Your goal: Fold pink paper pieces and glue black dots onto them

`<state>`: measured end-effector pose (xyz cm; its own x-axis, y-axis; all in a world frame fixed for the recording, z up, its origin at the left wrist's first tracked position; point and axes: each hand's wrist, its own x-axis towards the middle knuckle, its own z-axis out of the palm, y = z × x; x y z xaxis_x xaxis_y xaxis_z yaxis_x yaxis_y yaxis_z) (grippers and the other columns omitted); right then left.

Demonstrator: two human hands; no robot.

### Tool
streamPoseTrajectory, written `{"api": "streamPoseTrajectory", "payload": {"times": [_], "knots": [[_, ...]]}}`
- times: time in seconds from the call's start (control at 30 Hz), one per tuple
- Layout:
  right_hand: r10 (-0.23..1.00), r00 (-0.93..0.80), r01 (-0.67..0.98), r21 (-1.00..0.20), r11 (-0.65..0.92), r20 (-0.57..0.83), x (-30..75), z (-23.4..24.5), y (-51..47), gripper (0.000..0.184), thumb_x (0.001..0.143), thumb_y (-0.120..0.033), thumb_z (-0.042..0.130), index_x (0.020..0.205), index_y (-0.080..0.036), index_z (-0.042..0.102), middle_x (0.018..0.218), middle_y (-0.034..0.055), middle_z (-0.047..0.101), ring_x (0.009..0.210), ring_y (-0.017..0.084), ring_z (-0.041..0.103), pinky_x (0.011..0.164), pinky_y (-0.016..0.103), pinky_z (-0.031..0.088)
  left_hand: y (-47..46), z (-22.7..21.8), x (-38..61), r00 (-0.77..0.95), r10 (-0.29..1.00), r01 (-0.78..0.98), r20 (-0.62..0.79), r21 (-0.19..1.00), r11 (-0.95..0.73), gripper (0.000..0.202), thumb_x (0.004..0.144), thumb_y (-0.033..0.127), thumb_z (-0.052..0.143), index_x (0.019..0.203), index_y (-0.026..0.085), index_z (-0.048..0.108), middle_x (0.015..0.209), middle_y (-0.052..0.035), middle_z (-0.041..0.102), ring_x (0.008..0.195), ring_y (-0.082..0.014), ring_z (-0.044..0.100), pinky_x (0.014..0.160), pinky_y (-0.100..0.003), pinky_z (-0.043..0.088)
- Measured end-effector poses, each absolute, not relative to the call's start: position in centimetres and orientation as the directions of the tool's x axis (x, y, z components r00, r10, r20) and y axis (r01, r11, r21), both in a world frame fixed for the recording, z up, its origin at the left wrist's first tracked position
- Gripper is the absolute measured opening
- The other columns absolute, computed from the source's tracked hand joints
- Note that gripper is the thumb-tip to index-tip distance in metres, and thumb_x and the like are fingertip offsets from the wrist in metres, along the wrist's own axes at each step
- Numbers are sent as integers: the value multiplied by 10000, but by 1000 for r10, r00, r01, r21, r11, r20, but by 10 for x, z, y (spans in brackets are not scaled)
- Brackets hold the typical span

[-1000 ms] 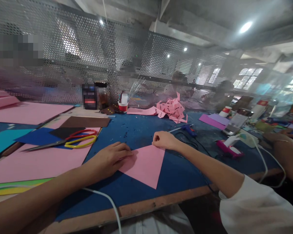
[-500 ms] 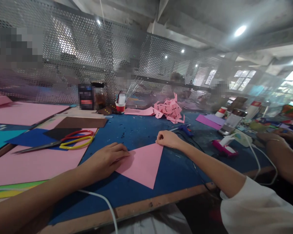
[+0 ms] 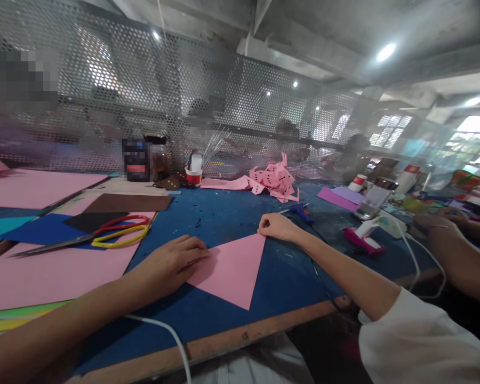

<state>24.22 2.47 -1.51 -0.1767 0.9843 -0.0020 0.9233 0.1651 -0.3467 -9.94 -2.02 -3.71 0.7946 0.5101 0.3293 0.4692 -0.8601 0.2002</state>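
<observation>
A folded-looking pink paper point(image 3: 232, 269) with a triangular visible part lies on the blue tabletop. My left hand point(image 3: 180, 262) rests over its left end, fingers loosely bent and laid on the sheet; that end is hidden beneath them. At the upper right corner, my right hand point(image 3: 278, 228) pinches the paper between thumb and forefinger. Scissors point(image 3: 122, 230) with one red and one yellow handle lie left of my left hand, on stacked coloured sheets. Beyond my right hand is a blue glue gun point(image 3: 303, 213) with a dark cord.
Cut pink paper pieces point(image 3: 274, 180) are heaped at the back, beside a red-and-white paper cup point(image 3: 193, 176). To the right stand a clear jar point(image 3: 374, 200) and a magenta tool point(image 3: 364, 241). A white cable point(image 3: 170, 329) crosses the front edge. Another person's arm point(image 3: 456, 256) is at far right.
The view has turned slightly right, so the surroundings sit a little further left. Both hands and the pink paper are in nearly the same place.
</observation>
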Motion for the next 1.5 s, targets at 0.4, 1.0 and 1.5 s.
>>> {"api": "streamPoseTrajectory", "payload": {"times": [0.4,1.0,1.5], "knots": [[979,-205,901,-396,179,-23,257,-25,33,217,958,-331,632,1052,-136,649,1017,49,677,887,177,663,811,378,561,-20,-37,-99,789,516,468,334,218,-856,329,984,175,450,1214,244,675,1160,-63,665,1034,-189,601,921,-304,489],[902,-374,763,-482,430,214,217,-24,10,147,849,-162,598,921,-207,718,941,19,677,823,136,604,733,239,418,-22,-28,-84,692,681,650,238,202,-732,297,937,132,483,1074,260,714,1111,-46,692,1041,-217,623,937,-378,431],[873,-408,723,-491,487,266,213,-40,9,100,871,-173,618,909,-201,706,878,4,614,757,115,583,689,229,417,20,-15,-4,384,923,823,5,452,-345,185,728,252,599,799,233,768,834,-22,762,767,-206,674,634,-262,435]]}}
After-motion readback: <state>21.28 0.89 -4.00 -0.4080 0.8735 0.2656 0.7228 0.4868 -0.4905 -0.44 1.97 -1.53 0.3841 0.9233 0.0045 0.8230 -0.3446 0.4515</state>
